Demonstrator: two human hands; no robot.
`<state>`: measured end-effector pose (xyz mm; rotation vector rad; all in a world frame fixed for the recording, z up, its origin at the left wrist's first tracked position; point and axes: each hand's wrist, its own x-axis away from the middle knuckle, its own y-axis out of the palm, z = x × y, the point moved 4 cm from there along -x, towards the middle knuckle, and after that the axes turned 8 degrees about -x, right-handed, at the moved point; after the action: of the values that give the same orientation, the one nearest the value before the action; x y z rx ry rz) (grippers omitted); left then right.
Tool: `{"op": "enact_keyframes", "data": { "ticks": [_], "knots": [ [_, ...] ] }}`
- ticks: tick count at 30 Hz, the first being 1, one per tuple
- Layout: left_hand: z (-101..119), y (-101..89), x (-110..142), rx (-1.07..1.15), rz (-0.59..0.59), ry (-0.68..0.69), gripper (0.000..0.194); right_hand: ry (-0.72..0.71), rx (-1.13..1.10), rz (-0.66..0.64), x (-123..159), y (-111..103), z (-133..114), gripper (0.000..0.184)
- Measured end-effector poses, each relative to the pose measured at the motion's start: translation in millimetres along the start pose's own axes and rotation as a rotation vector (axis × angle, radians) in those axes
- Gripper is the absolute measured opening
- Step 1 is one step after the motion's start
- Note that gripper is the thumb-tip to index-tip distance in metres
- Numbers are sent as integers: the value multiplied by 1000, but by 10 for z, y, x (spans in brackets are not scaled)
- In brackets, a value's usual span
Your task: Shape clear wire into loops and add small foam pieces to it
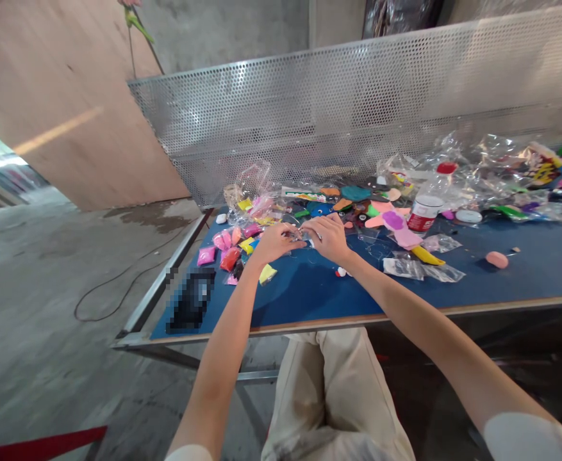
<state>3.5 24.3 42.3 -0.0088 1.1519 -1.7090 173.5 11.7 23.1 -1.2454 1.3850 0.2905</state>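
Note:
My left hand (277, 243) and my right hand (327, 238) are close together above the blue tabletop (300, 301), fingers curled inward in a pinch. Something small and shiny shows between the fingertips, too small to name. Left of my left hand lie small packets of coloured clay, among them a pink packet (206, 255), a red packet (230, 258) and a yellow packet (267, 274). Just below my right hand sits a tiny white and red piece (342, 271). Beyond both hands is a heap of coloured foam cutouts (355, 193).
A clear bottle with a red cap (446, 168) stands to the right, near crumpled plastic bags (492, 173). A yellow piece (427, 256) and a pink lump (496, 259) lie nearer me. A perforated metal panel (281, 115) borders the back; a pixelated dark object (191, 301) lies front left.

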Motion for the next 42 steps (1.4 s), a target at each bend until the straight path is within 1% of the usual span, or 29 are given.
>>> {"op": "enact_keyframes", "data": {
  "ticks": [1, 3, 7, 9, 12, 13, 15, 17, 19, 22, 25, 29, 32, 37, 40, 42],
  "knots": [
    [-16, 11, -2, -20, 33, -2, 37, 18, -14, 8, -1, 7, 13, 34],
    [-41, 31, -2, -37, 59, 7, 39, 45, -37, 17, -1, 20, 36, 33],
    [-54, 49, -1, -31, 46, 37, 45, 50, -67, 27, -4, 23, 47, 32],
    [-54, 55, -5, -38, 60, 31, 46, 51, -73, 28, -8, 14, 47, 32],
    [-58, 69, -8, -38, 109, 7, 45, 73, -73, 18, -14, -1, 60, 31],
    [-59, 76, -7, -33, 112, 2, 44, 80, -73, 16, -16, -5, 66, 30],
    [-62, 93, -4, -28, 84, 0, 41, 85, -76, 17, -19, -13, 76, 30],
    [-69, 98, -1, -35, 46, -4, 38, 80, -80, 20, -22, -15, 81, 30],
    [-73, 87, -2, -49, 42, -7, 37, 77, -77, 22, -23, -11, 84, 31],
    [-58, 60, -9, -57, 101, 14, 39, 67, -67, 18, -23, 0, 82, 31],
    [-37, 60, -8, -5, 140, 18, 42, 47, -67, 20, -21, -5, 72, 32],
    [-38, 53, 11, 119, 181, -49, 43, 28, -80, 11, -20, -22, 43, 33],
    [-36, 33, 23, 183, 183, -83, 43, -5, -90, 16, -19, -35, 5, 35],
    [20, -2, 24, 183, 159, -32, 37, -21, -71, 39, -26, -45, -24, 36],
    [35, -21, 22, 169, 174, -9, 38, -31, -73, 43, -31, -42, -27, 33],
    [22, -32, 22, 174, 167, -23, 41, -35, -73, 42, -30, -42, -28, 32]
  ]
}}
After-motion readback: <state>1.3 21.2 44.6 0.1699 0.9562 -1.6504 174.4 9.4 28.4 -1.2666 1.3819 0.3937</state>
